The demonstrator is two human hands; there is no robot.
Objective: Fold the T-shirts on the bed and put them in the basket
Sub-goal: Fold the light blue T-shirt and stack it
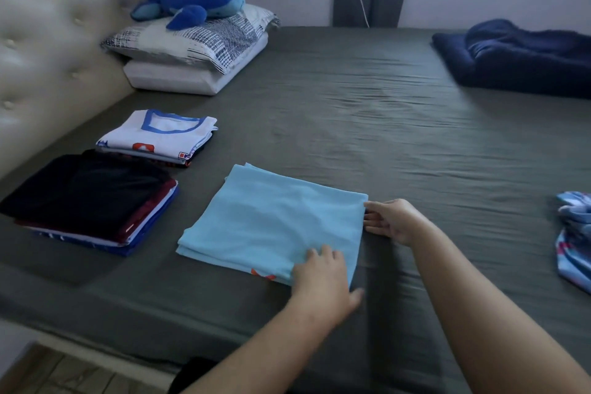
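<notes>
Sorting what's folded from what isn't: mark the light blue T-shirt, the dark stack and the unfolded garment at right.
light blue T-shirt (271,217): head view, middle of top layer.
dark stack (86,192): head view, black top shirt.
unfolded garment (574,233): head view, crumpled blue fabric.

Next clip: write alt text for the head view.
Two hands work a folded light blue T-shirt on a grey-sheeted bed: the left hand rests on its near corner, the right hand touches its right edge. Two stacks of folded shirts lie to the left.
</notes>
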